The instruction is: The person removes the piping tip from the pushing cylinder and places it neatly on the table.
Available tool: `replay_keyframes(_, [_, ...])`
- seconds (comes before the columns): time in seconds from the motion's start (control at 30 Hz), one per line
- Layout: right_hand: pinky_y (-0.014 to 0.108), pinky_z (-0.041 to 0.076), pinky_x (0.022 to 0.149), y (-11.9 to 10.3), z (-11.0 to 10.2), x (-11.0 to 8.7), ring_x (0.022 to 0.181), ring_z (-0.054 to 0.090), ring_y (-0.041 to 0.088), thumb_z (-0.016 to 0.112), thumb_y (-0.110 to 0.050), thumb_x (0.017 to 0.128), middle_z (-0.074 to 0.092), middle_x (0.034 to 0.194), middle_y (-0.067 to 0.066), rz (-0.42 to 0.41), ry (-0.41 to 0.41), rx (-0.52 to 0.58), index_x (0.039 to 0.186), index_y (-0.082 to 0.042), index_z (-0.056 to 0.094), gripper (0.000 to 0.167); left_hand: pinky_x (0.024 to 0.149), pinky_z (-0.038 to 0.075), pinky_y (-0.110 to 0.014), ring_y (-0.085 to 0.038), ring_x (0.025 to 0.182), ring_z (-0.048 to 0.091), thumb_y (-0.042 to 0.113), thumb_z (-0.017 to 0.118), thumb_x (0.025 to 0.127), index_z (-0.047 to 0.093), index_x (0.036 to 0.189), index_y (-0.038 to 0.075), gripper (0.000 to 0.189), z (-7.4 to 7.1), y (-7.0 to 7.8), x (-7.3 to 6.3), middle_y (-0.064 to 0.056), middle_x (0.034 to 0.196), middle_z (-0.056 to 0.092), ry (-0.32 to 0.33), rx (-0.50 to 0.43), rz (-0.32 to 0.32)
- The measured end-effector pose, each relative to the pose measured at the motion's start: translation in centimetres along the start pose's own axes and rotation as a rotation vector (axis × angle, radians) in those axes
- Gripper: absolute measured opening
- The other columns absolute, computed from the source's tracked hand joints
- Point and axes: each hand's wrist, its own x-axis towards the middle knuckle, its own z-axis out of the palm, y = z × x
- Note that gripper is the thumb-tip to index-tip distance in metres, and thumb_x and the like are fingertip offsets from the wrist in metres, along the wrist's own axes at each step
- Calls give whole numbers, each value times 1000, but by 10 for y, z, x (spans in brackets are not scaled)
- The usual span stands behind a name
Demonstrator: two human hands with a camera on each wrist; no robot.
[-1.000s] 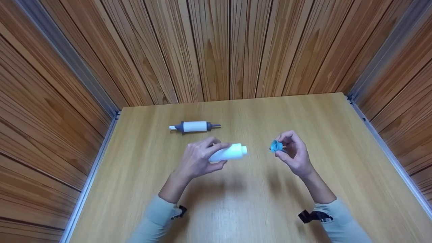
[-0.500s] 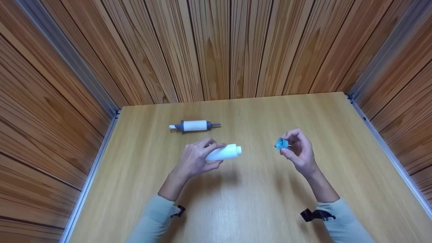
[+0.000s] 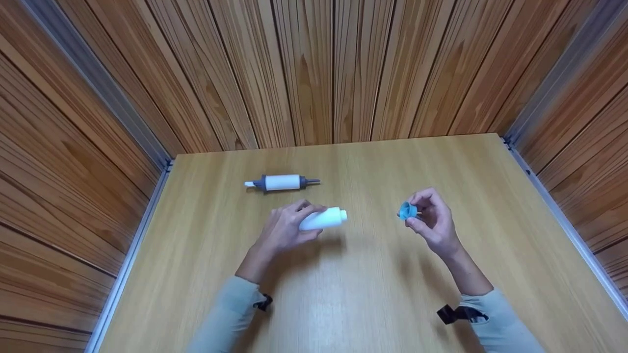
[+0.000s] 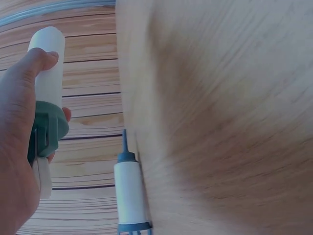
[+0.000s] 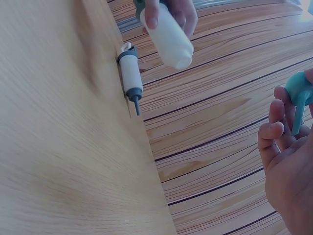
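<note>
In the head view my left hand grips a white tube, held tilted above the table with its narrower neck toward the right. A green collar with a white tab below it shows on the tube's other end in the left wrist view. My right hand pinches a teal nozzle cap between thumb and fingers, its wide hollow side facing the tube. The cap's thin spout points back toward the palm in the right wrist view. A gap separates cap and tube.
A similar white tube with dark blue ends lies on the wooden table, beyond my left hand. Its thin spout points right. Wood-panelled walls stand behind and at both sides, with metal rails along the table's side edges.
The left hand has drawn the tube slightly to the left, and the right hand has shifted a little right with the nozzle cap. The gap between tube and cap has widened.
</note>
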Motion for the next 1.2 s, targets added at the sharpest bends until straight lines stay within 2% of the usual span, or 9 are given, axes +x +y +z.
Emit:
replay_keyframes(0.23, [15, 60, 67, -1, 2, 0, 88, 75, 2, 50, 24, 84, 75, 106, -9, 2, -4, -6, 111, 17, 44, 28, 85, 69, -47, -31, 99, 80, 35, 89, 97, 75, 141, 26, 47, 8, -7, 2, -9, 126, 79, -34, -14, -41])
replay_keyframes(0.5, [15, 61, 69, -1, 3, 0, 91, 76, 4, 49, 25, 85, 75, 107, -6, -21, -22, 22, 112, 19, 44, 28, 95, 67, -55, -35, 109, 78, 33, 86, 100, 72, 145, 27, 48, 13, -16, 3, -11, 135, 78, -126, -30, -104])
replay_keyframes(0.7, [16, 61, 70, 1, 3, -2, 92, 76, 4, 49, 25, 85, 75, 108, -9, 0, -24, 8, 112, 18, 44, 29, 101, 63, -60, -40, 121, 75, 35, 84, 102, 70, 147, 28, 48, 17, -22, 2, -15, 142, 74, -208, -55, -173])
replay_keyframes(0.77, [15, 61, 69, 1, 2, -3, 91, 75, 3, 49, 25, 84, 74, 108, -10, 10, -22, 6, 112, 16, 45, 29, 100, 62, -60, -41, 120, 74, 35, 84, 102, 70, 148, 27, 48, 19, -24, 2, -16, 142, 74, -224, -66, -191])
replay_keyframes(0.93, [15, 61, 69, 0, 2, -2, 90, 75, 3, 50, 24, 85, 74, 107, -10, 15, -18, 4, 111, 13, 47, 29, 101, 61, -58, -38, 114, 73, 33, 84, 102, 71, 147, 27, 48, 24, -30, 2, -15, 138, 74, -230, -89, -220])
replay_keyframes(1.2, [15, 60, 68, 1, 2, -2, 89, 75, 3, 51, 24, 84, 75, 108, -10, 9, -21, -14, 112, 17, 44, 30, 109, 60, -58, -37, 120, 72, 32, 84, 103, 71, 148, 26, 47, 29, -38, 7, -14, 137, 73, -230, -106, -257])
